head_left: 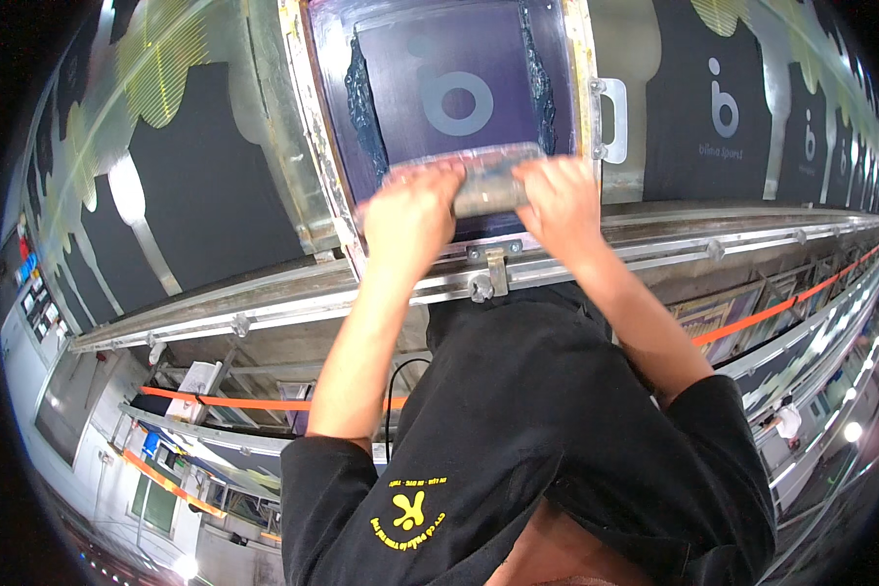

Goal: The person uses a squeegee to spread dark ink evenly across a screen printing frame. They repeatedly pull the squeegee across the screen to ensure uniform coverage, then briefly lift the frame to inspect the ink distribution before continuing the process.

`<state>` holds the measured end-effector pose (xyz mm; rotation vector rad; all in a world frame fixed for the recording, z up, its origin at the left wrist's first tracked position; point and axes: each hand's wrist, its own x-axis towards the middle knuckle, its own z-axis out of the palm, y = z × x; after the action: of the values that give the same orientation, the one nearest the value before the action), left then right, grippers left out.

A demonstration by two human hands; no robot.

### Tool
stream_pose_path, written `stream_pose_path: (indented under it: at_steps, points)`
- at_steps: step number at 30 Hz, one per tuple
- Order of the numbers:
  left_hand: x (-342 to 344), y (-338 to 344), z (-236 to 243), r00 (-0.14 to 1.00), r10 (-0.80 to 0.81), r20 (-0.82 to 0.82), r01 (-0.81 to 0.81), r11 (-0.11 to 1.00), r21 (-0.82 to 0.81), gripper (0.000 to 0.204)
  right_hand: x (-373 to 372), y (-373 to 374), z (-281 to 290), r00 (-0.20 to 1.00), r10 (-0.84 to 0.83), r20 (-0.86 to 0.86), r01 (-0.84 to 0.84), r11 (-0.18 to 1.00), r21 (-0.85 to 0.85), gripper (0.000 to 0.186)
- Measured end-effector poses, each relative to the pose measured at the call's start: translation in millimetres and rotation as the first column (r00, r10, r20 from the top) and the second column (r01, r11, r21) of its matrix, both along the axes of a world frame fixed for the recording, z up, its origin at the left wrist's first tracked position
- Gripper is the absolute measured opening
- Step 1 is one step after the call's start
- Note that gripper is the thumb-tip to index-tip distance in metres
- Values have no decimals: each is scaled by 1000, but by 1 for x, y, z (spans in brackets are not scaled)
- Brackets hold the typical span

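Note:
A squeegee with a metallic, smeared body (488, 193) lies crosswise over the lower part of a purple screen-printing mesh (459, 54). My left hand (408, 217) grips its left end and my right hand (559, 205) grips the right, fingers curled over it. The mesh shows a pale round emblem, with dark ink ridges (364, 107) along both sides. Its stained frame (582, 54) has a white side handle (611, 117) and a metal bracket (496, 275) at the near edge. The squeegee's blade is hidden.
Dark fabric pieces (215, 186) lie on the long printing table both sides of the frame, those at right bearing white logos. A metal rail (654, 269) runs along the near edge, before my body. Orange strips (225, 400) line structures behind me. A person in white (787, 422) stands far right.

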<state>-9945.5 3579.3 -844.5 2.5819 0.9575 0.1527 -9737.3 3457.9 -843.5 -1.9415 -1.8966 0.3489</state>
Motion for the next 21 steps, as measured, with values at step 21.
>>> stream_pose_path:
  at_steps: [21]
  points:
    - [-21, -45, 11, 997, 24, 78, -18, 997, -78, 45, 4, 94, -33, 912, 316, 259, -273, 943, -192, 50]
